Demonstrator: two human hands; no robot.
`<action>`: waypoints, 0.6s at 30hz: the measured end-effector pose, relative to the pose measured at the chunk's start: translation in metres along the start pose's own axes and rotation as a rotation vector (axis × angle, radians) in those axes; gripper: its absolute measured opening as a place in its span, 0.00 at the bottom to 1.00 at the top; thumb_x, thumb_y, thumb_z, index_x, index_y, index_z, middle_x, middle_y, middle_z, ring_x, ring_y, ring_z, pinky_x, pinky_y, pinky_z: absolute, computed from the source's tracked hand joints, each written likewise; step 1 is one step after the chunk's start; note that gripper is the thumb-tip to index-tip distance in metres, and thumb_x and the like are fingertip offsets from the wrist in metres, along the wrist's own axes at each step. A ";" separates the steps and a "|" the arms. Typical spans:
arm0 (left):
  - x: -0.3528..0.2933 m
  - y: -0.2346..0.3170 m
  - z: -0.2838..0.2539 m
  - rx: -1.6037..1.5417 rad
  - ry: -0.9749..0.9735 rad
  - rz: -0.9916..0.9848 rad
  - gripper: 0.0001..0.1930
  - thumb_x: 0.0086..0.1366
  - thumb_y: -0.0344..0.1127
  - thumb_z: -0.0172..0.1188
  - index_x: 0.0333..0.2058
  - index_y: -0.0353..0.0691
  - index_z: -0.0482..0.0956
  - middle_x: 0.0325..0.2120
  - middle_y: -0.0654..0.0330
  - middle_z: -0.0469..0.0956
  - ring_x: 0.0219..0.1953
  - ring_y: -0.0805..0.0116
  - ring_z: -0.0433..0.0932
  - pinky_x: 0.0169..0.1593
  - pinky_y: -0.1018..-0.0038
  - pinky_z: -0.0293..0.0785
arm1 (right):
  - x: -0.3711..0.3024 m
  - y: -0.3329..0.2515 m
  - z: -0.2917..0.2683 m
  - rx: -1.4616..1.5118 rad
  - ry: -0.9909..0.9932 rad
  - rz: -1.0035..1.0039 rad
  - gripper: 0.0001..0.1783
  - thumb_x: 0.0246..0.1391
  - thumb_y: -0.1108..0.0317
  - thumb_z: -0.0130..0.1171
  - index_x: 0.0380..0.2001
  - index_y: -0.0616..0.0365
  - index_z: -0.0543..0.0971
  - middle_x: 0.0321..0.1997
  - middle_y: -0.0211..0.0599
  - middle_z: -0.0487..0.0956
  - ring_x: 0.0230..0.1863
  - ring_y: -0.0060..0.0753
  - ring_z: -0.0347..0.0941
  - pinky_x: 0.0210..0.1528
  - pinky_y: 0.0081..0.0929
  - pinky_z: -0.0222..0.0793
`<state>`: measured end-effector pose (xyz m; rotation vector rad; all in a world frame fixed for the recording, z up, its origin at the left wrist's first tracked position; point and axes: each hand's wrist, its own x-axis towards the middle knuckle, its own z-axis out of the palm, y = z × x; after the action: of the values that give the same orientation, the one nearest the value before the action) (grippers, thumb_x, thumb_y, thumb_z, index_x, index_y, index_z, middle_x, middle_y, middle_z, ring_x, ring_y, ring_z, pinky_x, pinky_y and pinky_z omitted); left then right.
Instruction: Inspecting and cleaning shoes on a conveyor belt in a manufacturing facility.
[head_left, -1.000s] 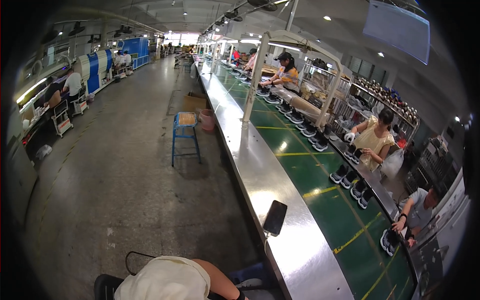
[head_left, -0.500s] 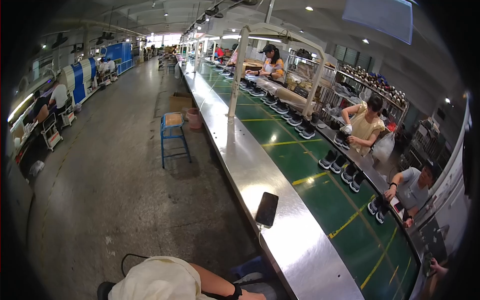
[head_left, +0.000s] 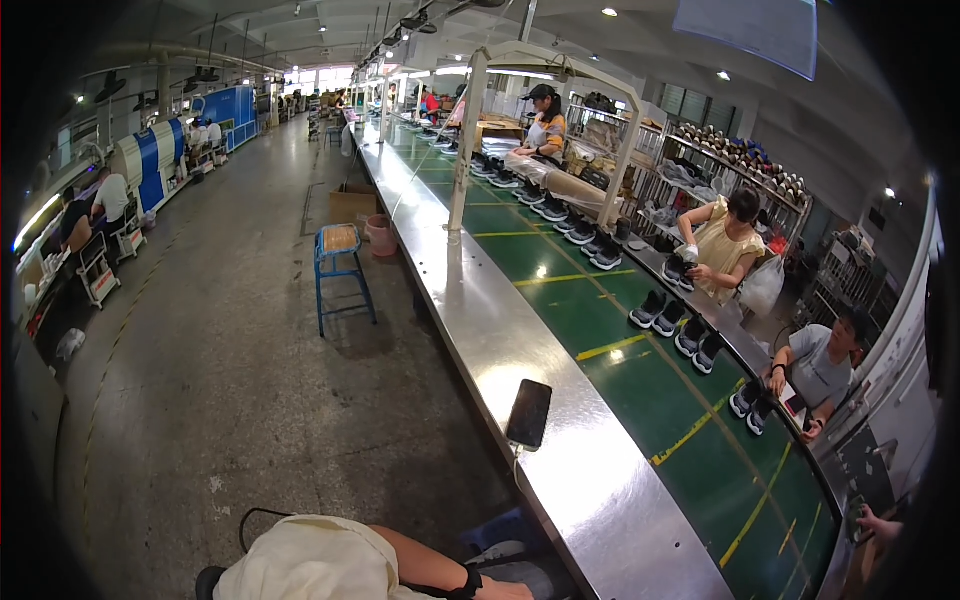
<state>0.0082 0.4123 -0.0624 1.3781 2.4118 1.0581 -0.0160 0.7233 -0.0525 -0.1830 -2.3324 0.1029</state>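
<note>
My left arm comes in at the lower edge, with a cream sleeve and a black band at the wrist. My left hand (head_left: pixel 503 590) lies low beside something grey, cut off by the picture's edge, so its fingers are hidden. My right hand is out of view. Closest to the left hand is the shiny metal ledge (head_left: pixel 585 480) of a long conveyor. On that ledge lies a dark phone (head_left: pixel 529 413) with a white cable plugged into it. Grey and black sneakers (head_left: pixel 690 337) with white soles stand in pairs on the green belt (head_left: pixel 640 400).
Across the belt, a person in pale yellow (head_left: pixel 728 240) handles a shoe, and a person in grey (head_left: pixel 822 362) sits near a pair. Another person's hand (head_left: pixel 880 527) shows at the right edge. A blue stool (head_left: pixel 340 265), pink bucket (head_left: pixel 381 236) and cardboard box (head_left: pixel 354 204) stand left of the conveyor.
The view has shifted slightly. The sneakers and yellow belt marks sit a little farther up the conveyor. The person in grey has raised their head, and the far worker stands straighter. My left arm is nearly unchanged.
</note>
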 end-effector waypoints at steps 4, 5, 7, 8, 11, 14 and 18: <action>-0.001 0.001 0.003 -0.022 0.016 -0.018 0.07 0.53 0.36 0.52 0.22 0.40 0.71 0.17 0.52 0.72 0.22 0.51 0.72 0.26 0.61 0.66 | -0.004 0.003 0.006 -0.006 -0.031 0.031 0.15 0.50 0.67 0.47 0.39 0.57 0.77 0.44 0.48 0.76 0.44 0.51 0.73 0.47 0.43 0.68; -0.001 0.001 0.002 -0.029 0.012 -0.013 0.07 0.53 0.35 0.52 0.22 0.39 0.71 0.17 0.51 0.72 0.22 0.51 0.72 0.26 0.61 0.66 | -0.004 0.005 0.007 -0.018 -0.045 0.045 0.15 0.50 0.67 0.47 0.39 0.56 0.78 0.44 0.47 0.77 0.43 0.51 0.73 0.46 0.43 0.68; 0.000 0.001 0.001 -0.034 0.015 -0.012 0.07 0.53 0.35 0.52 0.22 0.39 0.71 0.17 0.51 0.72 0.22 0.50 0.72 0.26 0.61 0.66 | 0.001 0.001 0.003 0.005 -0.004 0.014 0.15 0.50 0.67 0.47 0.39 0.56 0.78 0.43 0.46 0.77 0.42 0.50 0.73 0.45 0.43 0.68; -0.001 0.001 0.001 -0.043 0.025 -0.012 0.07 0.53 0.35 0.52 0.22 0.38 0.71 0.17 0.50 0.72 0.22 0.50 0.72 0.26 0.60 0.66 | 0.003 -0.003 -0.001 0.029 0.037 -0.012 0.15 0.49 0.67 0.47 0.38 0.56 0.79 0.43 0.45 0.77 0.41 0.50 0.73 0.44 0.43 0.68; 0.000 0.001 0.002 -0.058 0.043 -0.016 0.07 0.53 0.35 0.52 0.22 0.38 0.71 0.18 0.50 0.72 0.23 0.50 0.72 0.26 0.60 0.66 | 0.011 -0.012 -0.014 -0.014 0.010 -0.049 0.14 0.49 0.67 0.48 0.37 0.56 0.79 0.42 0.45 0.78 0.40 0.50 0.73 0.42 0.43 0.68; 0.003 0.004 0.001 -0.057 0.031 -0.002 0.07 0.52 0.35 0.53 0.22 0.38 0.71 0.18 0.49 0.72 0.23 0.49 0.72 0.27 0.60 0.67 | 0.003 0.004 -0.002 -0.072 0.047 -0.034 0.13 0.49 0.66 0.49 0.35 0.57 0.80 0.40 0.46 0.78 0.39 0.50 0.74 0.41 0.43 0.68; 0.002 0.004 0.002 -0.059 0.027 -0.002 0.08 0.53 0.36 0.53 0.22 0.37 0.71 0.18 0.49 0.72 0.23 0.49 0.72 0.27 0.60 0.67 | 0.005 -0.005 -0.007 -0.080 0.068 -0.019 0.13 0.49 0.66 0.50 0.35 0.57 0.79 0.38 0.46 0.79 0.37 0.50 0.75 0.40 0.43 0.69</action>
<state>0.0105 0.4154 -0.0609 1.3514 2.3797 1.1444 -0.0148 0.7191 -0.0440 -0.2011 -2.2718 -0.0054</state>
